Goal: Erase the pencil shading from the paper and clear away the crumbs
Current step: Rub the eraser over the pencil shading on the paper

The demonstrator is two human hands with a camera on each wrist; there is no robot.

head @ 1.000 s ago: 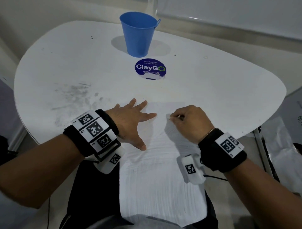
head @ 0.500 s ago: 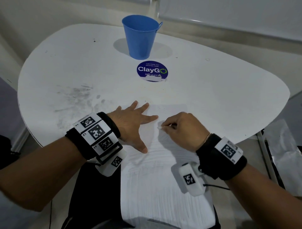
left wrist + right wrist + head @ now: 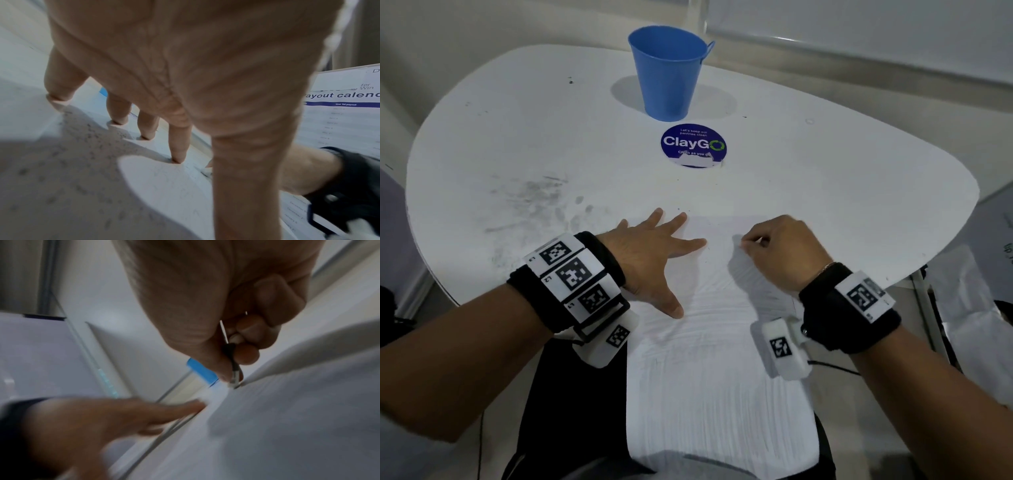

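The scene is viewed from above and behind both hands by the head camera, tilted forward and down over the table (image 3: 825, 178). The left hand (image 3: 185, 65) is seen from very close beneath its wrist, along the spread fingers. The right hand (image 3: 216, 296) is seen likewise, blurred. The paper (image 3: 705, 377) between the hands is shared by all three views
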